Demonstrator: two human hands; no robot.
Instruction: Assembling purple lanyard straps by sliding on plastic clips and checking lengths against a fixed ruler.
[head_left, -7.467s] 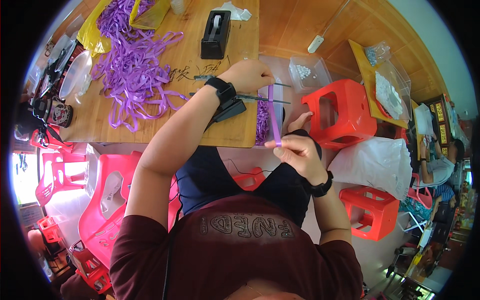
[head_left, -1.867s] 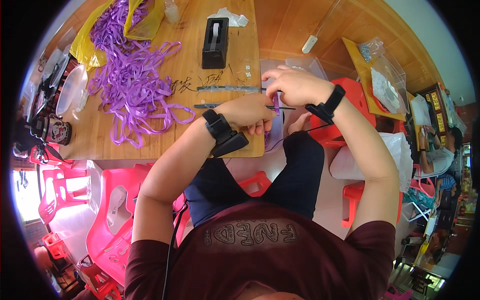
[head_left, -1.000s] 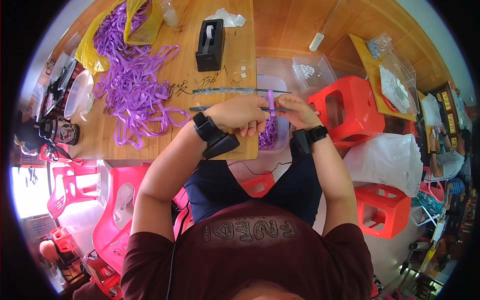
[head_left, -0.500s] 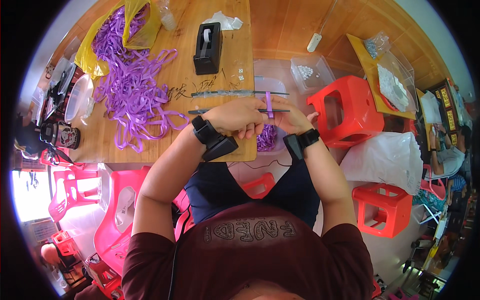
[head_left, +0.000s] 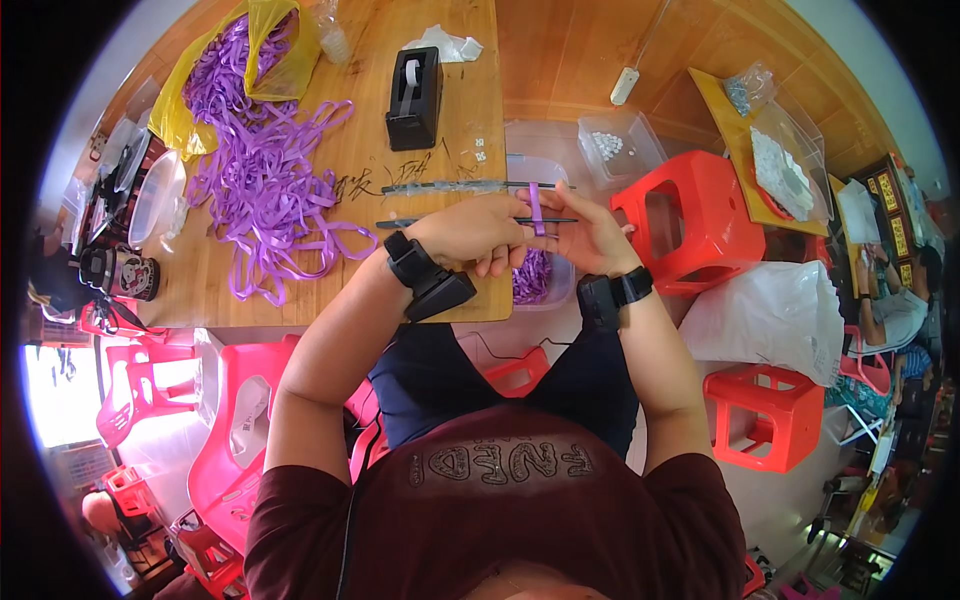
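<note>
Two thin dark rods (head_left: 455, 186) lie side by side, jutting past the table's right edge, with clear tape over the far one. A purple ribbon (head_left: 536, 208) loops across both near their free ends. My left hand (head_left: 478, 230) lies over the near rod, fingers curled, its fingertips closed at the ribbon's left side; the exact pinch is partly hidden. Just right of the ribbon, my right hand (head_left: 590, 238) has its fingers apart, some close to or touching the ribbon. Both wrists wear black devices.
A heap of purple ribbon (head_left: 270, 190) spills from a yellow bag (head_left: 180, 115) on the wooden table (head_left: 450, 285). Behind the rods stands a black tape dispenser (head_left: 415, 100). A clear bin (head_left: 550, 165) holding purple ribbon sits below the hands. Red stools (head_left: 690, 215) stand right.
My right hand has spread its fingers and turned a little, the forefinger rising beside the ribbon. My left hand and the rods stay nearly as they were.
</note>
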